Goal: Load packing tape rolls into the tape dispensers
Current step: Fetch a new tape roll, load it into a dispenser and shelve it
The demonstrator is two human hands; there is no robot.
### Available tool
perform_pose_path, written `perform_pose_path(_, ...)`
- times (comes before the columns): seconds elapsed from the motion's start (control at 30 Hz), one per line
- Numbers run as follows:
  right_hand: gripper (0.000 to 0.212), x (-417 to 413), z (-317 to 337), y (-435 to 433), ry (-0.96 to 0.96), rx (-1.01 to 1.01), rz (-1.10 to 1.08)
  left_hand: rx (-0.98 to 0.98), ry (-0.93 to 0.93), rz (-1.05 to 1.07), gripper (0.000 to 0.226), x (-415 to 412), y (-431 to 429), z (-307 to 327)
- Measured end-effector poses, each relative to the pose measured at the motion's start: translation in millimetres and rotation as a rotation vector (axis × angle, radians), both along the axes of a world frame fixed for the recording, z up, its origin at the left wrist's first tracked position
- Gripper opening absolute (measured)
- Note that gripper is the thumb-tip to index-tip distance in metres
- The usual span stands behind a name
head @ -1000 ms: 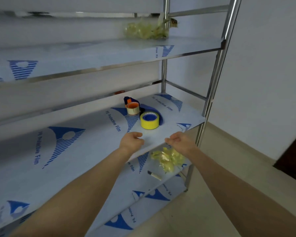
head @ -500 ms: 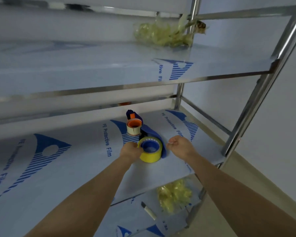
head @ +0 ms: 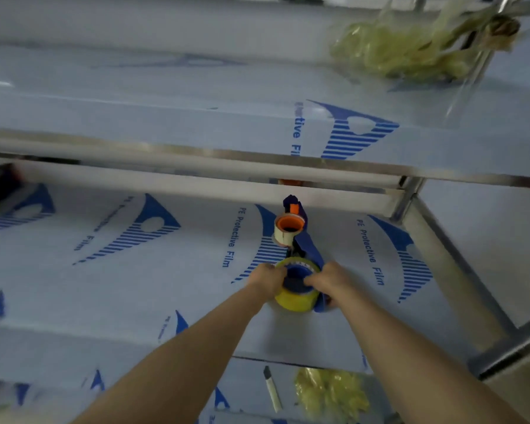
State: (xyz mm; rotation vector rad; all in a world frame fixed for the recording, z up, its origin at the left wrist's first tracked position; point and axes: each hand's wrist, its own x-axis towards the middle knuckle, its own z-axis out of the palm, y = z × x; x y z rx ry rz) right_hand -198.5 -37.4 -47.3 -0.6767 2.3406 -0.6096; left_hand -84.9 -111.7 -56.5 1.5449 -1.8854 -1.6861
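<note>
You are facing a stainless steel shelving rack (head: pixel 410 174) whose boards are wrapped in white protective film with blue print. Its middle shelf (head: pixel 135 286) carries the work. At one o'clock, on the shelf above, lies a crumpled wad of yellowish plastic (head: pixel 404 53). A smaller crumpled yellowish wad (head: pixel 328 393) sits on the lower shelf at five o'clock.

Your left hand (head: pixel 265 281) grasps the nine o'clock side of the yellow packing tape roll (head: pixel 294 301) with a blue core. Your right hand (head: pixel 328 281) curls over its three o'clock rim, fingers reaching into the core. The roll rests on the middle shelf against the blue plastic tape dispenser (head: pixel 311 250), which runs off towards twelve o'clock. Blur hides whether the roll is seated on the dispenser's hub, so judge this load as under way, not finished.

At twelve o'clock from it stands a small pale tape roll with an orange core (head: pixel 289 229), apparently not yet handled. A white utility knife (head: pixel 271 390) lies at six o'clock below.
</note>
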Motion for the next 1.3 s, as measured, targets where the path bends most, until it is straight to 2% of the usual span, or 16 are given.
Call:
perform_pose_path(0.17, 0.039, -7, -1, -9, 0.142, 0.01, 0.13, 0.053, 0.107, 0.174, 0.027, 10, 6, 9)
perform_pose_path(0.33, 0.041, 3, 17, -27, 0.054, -0.182, 0.162, 0.042, 0.21, 0.394, 0.026, 31, -7, 20)
perform_pose_path(0.47, 0.032, 41, 37, -53, 0.05, -0.229, 0.287, 0.025, 0.259, 0.53, 0.03, 73, -24, 33)
perform_pose_path(0.7, 0.026, 171, 43, -123, -0.017, -0.231, 0.499, -0.07, 0.231, 0.687, 0.044, 208, -73, 39)
perform_pose_path(0.8, 0.023, 248, 40, -163, -0.074, -0.248, 0.545, -0.092, 0.227, 0.761, 0.04, 289, -98, 39)
perform_pose_path(0.87, 0.025, 303, 38, -190, -0.134, -0.255, 0.551, -0.095, 0.234, 0.813, 0.036, 347, -113, 38)
perform_pose_path(1.0, 0.044, 402, 36, -239, -0.22, -0.24, 0.524, -0.108, 0.214, 0.879, 0.037, 455, -141, 39)
perform_pose_path(1.07, 0.043, 439, 38, -261, -0.244, -0.237, 0.511, -0.13, 0.209, 0.902, 0.035, 497, -154, 43)
perform_pose_path(1.2, 0.036, 487, 42, -301, -0.273, -0.222, 0.49, -0.137, 0.222, 0.94, 0.032, 556, -186, 44)
perform_pose_path(1.3, 0.04, 500, 39, -335, -0.276, -0.223, 0.457, -0.13, 0.219, 0.925, 0.034, 578, -216, 41)
